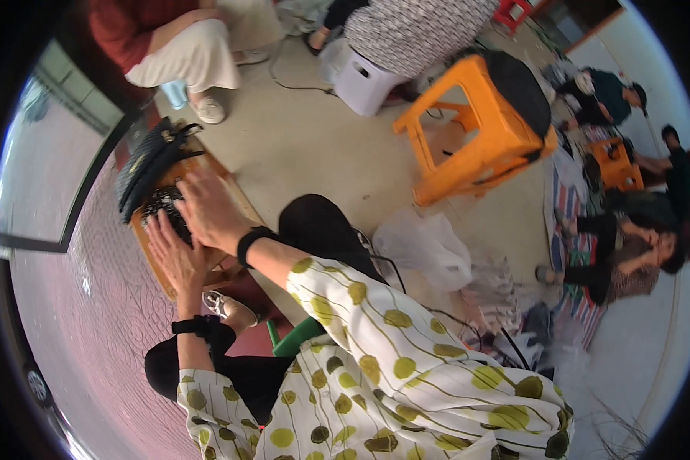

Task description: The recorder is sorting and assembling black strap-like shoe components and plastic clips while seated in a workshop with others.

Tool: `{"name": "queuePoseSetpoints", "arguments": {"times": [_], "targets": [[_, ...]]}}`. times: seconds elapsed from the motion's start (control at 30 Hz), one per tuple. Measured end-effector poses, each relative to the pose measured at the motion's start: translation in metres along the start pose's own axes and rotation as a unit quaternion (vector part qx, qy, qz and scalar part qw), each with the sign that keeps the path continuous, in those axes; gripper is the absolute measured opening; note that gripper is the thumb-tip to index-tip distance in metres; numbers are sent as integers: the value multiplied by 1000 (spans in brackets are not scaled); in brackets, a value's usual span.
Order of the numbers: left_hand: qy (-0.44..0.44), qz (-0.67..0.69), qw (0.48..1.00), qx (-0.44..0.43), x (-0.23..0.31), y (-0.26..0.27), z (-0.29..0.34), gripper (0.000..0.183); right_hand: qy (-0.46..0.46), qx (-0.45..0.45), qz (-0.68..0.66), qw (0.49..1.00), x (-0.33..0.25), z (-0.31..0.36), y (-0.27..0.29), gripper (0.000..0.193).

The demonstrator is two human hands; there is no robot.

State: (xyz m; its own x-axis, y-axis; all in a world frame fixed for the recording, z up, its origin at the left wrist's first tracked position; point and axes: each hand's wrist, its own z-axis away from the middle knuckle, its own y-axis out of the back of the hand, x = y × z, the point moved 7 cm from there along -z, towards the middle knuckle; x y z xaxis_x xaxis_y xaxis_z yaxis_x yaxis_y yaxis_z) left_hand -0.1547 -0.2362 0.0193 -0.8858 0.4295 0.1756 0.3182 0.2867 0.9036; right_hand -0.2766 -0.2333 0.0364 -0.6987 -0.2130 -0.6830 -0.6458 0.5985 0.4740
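Both my arms reach to a small wooden table at the left. A heap of small, shiny black pieces lies on it; their kind is too small to make out. My left hand is flat at the near side of the heap, fingers stretched out. Across from it, my right hand extends over the heap's right side, its fingers also straight. Neither hand visibly grips anything, though the palms are hidden. Just beyond the heap stands a black quilted handbag.
An orange plastic stool with a dark seat cover stands ahead right. A white plastic bag and a cable lie on the floor. People sit at the far side, one on a white stool, others by a striped sheet.
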Motion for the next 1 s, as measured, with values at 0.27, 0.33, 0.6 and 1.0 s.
{"name": "queuePoseSetpoints", "arguments": {"times": [0.27,0.33,0.6,1.0], "targets": [[-17,74,995,62,-13,8,3,64,0,7,-77,997,9,5,160,39],[-11,86,994,62,-18,4,2,64,-31,-12,6,999,53,41,227,42],[-27,72,996,54,-15,7,6,64,-506,-391,215,738,184,282,384,89],[-26,101,993,62,-6,9,-14,61,-611,-404,241,637,272,450,447,55]]}}
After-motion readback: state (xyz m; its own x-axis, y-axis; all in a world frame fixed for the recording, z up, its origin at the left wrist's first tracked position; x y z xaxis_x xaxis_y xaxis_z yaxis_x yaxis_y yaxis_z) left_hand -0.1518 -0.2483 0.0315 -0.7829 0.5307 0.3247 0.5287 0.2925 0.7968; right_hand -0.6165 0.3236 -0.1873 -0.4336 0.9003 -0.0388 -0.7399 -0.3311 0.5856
